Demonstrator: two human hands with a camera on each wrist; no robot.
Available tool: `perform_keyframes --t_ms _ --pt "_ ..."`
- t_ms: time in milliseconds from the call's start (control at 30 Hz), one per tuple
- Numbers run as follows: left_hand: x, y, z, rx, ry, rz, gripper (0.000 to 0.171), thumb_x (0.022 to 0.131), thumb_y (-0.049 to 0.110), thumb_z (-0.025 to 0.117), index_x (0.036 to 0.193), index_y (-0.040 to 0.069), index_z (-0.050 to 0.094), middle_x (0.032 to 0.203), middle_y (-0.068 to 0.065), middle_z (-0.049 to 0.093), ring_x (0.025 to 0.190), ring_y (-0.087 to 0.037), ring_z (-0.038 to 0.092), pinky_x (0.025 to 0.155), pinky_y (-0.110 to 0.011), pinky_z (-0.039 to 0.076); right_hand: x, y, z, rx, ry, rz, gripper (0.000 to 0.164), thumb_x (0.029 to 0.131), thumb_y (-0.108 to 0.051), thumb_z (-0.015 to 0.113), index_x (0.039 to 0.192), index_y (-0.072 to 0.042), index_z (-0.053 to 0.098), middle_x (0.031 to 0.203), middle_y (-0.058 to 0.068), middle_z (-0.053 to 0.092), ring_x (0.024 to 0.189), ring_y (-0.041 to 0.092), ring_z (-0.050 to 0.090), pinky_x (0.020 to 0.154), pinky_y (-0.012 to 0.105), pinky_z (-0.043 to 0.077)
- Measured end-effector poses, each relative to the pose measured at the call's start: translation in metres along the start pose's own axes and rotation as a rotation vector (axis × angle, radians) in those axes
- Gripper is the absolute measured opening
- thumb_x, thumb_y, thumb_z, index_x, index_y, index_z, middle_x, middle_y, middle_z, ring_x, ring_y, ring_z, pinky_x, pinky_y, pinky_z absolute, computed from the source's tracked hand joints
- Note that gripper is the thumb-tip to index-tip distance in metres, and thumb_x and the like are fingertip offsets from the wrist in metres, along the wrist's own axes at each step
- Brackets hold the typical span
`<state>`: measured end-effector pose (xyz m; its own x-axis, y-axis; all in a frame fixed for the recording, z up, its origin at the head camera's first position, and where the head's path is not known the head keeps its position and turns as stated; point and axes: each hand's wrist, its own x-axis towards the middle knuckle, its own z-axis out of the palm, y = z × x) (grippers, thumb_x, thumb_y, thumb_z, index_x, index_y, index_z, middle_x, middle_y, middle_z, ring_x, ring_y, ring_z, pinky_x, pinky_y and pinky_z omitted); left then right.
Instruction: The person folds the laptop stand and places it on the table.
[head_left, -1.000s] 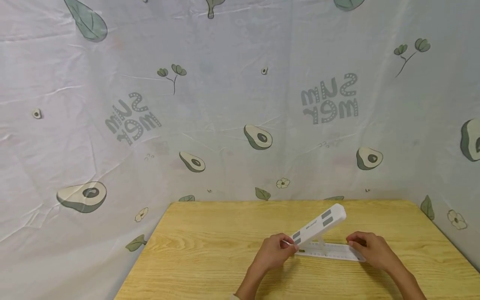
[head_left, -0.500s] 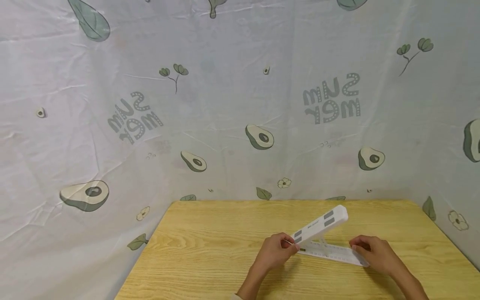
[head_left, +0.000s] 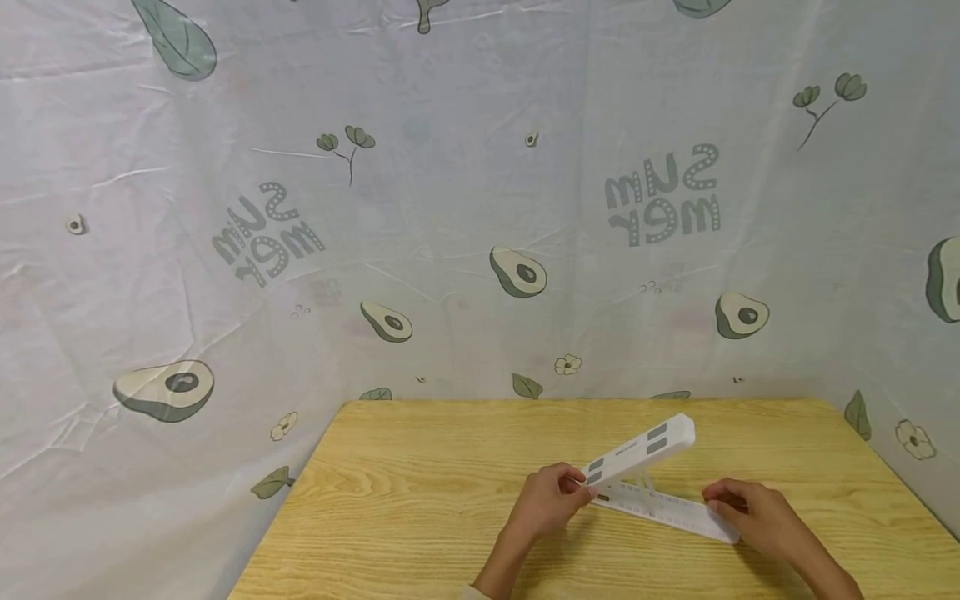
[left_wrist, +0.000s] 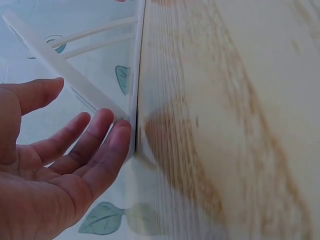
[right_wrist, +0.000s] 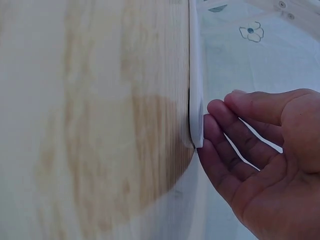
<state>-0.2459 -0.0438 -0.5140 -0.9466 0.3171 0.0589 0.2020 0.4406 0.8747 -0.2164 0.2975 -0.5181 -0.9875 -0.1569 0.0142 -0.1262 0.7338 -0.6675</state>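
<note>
A white folding laptop stand (head_left: 652, 443) stands propped in a V on the wooden table. Its upper arm, with grey pads, slants up to the right, held by thin struts (head_left: 647, 481). The notched base bar (head_left: 675, 510) lies angled toward the near right. At the hinge end, my left hand (head_left: 552, 498) touches the stand; in the left wrist view its bent fingertips (left_wrist: 120, 130) meet the end, the thumb apart from them. My right hand (head_left: 761, 517) is at the base bar's far end, fingertips (right_wrist: 212, 125) against it and thumb clear in the right wrist view.
The wooden table (head_left: 420, 500) stretches out to the left and behind the stand. A pale curtain (head_left: 450, 208) printed with avocados and leaves hangs behind the table and along both sides.
The base bar's right end has swung nearer to the person, with the right hand moving along at it. The hinge end and left hand have stayed nearly in place.
</note>
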Motion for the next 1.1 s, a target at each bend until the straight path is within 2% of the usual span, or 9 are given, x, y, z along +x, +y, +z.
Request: perform_keyframes --t_ms 233,467,767,1100 --pt "0.001 0.001 0.000 0.009 -0.009 -0.005 0.028 0.096 0.030 0.082 0.110 0.006 0.077 0.092 0.001 0.077 0.079 -0.004 0.065 0.066 -0.024 0.054 -0.006 -0.001 0.000 0.008 -0.007 -0.007 0.017 0.106 -0.017 0.068 0.115 -0.006 0.077 0.112 0.005 0.080 0.092 0.004 0.073 0.076 0.021 0.059" --pt "0.002 0.000 0.001 -0.015 -0.028 -0.014 0.026 0.096 0.029 0.081 0.108 0.008 0.077 0.093 0.000 0.078 0.079 -0.005 0.066 0.065 -0.025 0.054 -0.011 0.001 -0.001 0.001 -0.041 0.007 0.019 0.107 -0.018 0.067 0.116 -0.004 0.076 0.113 0.006 0.079 0.092 0.008 0.073 0.076 0.021 0.059" --pt "0.008 0.001 0.000 0.009 -0.023 0.010 0.024 0.096 0.028 0.081 0.107 0.007 0.076 0.092 0.000 0.078 0.078 -0.002 0.066 0.067 -0.024 0.053 -0.015 0.001 -0.001 0.011 -0.051 0.033 0.018 0.106 -0.016 0.067 0.117 -0.004 0.076 0.114 0.005 0.079 0.094 0.013 0.074 0.076 0.022 0.059" --pt "0.009 -0.003 -0.003 -0.001 -0.030 0.007 0.026 0.096 0.027 0.081 0.110 0.006 0.077 0.095 -0.001 0.078 0.081 -0.002 0.067 0.068 -0.022 0.054 -0.024 0.003 0.006 0.093 -0.101 0.019 0.023 0.106 -0.018 0.068 0.121 -0.001 0.074 0.114 0.005 0.077 0.091 -0.001 0.068 0.076 0.024 0.058"
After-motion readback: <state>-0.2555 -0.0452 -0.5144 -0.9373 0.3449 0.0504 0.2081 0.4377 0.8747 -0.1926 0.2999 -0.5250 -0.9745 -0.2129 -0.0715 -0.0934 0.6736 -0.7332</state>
